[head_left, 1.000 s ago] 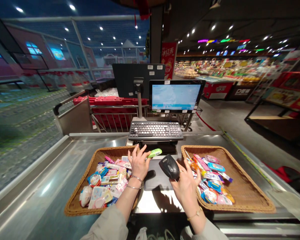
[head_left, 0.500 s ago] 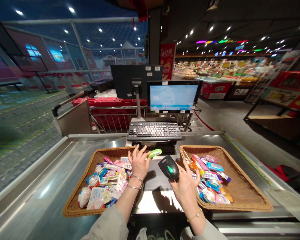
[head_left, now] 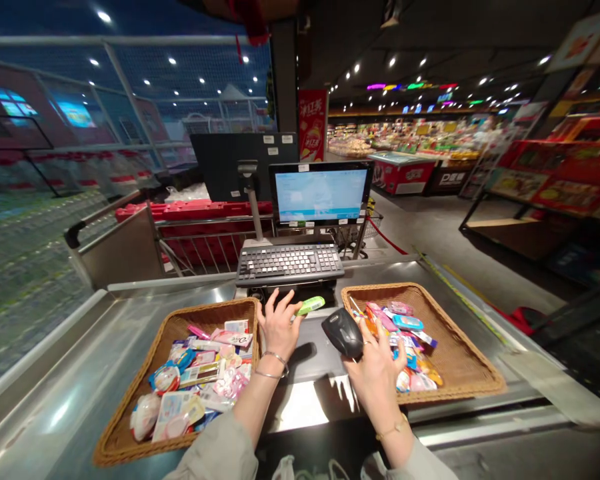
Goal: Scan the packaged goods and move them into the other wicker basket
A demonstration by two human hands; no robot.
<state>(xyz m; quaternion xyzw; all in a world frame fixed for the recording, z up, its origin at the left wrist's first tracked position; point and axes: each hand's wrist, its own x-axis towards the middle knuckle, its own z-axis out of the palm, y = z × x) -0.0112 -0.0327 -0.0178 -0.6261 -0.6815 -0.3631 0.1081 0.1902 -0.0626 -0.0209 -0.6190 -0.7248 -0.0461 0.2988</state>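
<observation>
My left hand (head_left: 280, 327) pinches a small bright-green packet (head_left: 311, 305) with a barcode label between thumb and fingertips, the other fingers spread. It is held above the counter, between two wicker baskets. My right hand (head_left: 376, 357) grips a black barcode scanner (head_left: 343, 332), whose head points left below the green packet. Beside my left forearm stands the left wicker basket (head_left: 125, 393), filled with small packaged sweets and toiletry-like packets (head_left: 200, 377). The right wicker basket (head_left: 473, 357) holds several colourful packets (head_left: 407, 323), partly hidden behind my right hand.
A keyboard (head_left: 290, 261) sits at the back of the metal counter (head_left: 65, 400), below a lit monitor (head_left: 323, 193). Behind stand a second, dark screen (head_left: 215, 167) and metal rails with red crates (head_left: 195, 227). Shop shelves (head_left: 555, 160) rise at the right.
The view has turned slightly right, so the baskets and monitor appear further left. The green light on the scanner no longer shows. Both hands keep their holds.
</observation>
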